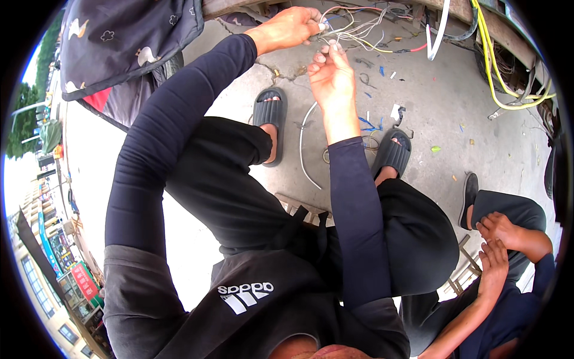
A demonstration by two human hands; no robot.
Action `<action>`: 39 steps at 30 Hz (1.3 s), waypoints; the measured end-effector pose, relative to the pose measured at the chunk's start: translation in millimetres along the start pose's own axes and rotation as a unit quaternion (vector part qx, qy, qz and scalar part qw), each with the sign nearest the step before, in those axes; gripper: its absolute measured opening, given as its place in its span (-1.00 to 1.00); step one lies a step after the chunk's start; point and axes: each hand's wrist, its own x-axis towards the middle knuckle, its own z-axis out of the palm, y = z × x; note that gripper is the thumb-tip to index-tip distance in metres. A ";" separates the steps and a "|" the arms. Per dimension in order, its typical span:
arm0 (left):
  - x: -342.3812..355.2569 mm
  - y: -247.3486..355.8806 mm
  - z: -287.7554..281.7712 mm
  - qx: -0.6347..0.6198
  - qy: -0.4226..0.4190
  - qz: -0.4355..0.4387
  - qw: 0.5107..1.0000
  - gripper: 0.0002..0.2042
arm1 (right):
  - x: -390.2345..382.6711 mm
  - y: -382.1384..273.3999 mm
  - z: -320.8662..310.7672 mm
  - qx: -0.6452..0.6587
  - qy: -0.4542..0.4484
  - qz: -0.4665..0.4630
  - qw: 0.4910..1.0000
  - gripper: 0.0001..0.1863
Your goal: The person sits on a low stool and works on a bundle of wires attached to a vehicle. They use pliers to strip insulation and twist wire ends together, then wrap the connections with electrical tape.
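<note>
At the top of the head view, my left hand (288, 29) is closed around a bundle of thin electrical wires (354, 35), mostly white and grey with some blue, red and yellow-green. Close beside it, my right hand (332, 76) is turned palm up, its thumb and fingertips pinched together at the lower edge of the bundle. The wires fan out to the right from between my hands. One yellow-green wire runs on into a red stretch. The exact strand at my right fingertips is too small to make out.
Yellow cable (491, 66) and a white cable (439, 30) hang at the upper right. A dark patterned cover (128, 45) drapes at the upper left. Wire scraps and a pale cable length (302, 143) lie on the concrete floor (442, 113). Another person's hands (497, 248) rest at the right.
</note>
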 end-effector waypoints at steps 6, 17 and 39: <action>-1.6 6.5 -3.6 0.092 0.009 0.028 0.995 -0.70 | 10.0 -23.5 2.2 0.009 -0.040 0.071 0.997 -0.92; 12.4 0.9 -3.0 -0.029 -0.007 0.000 1.000 -0.71 | 13.8 -29.7 -4.9 -0.063 -0.012 -0.014 0.998 -0.87; 8.2 0.2 0.1 -0.039 -0.024 0.002 0.999 -0.77 | 1.9 -62.1 11.6 -0.434 0.098 -0.311 0.840 -0.77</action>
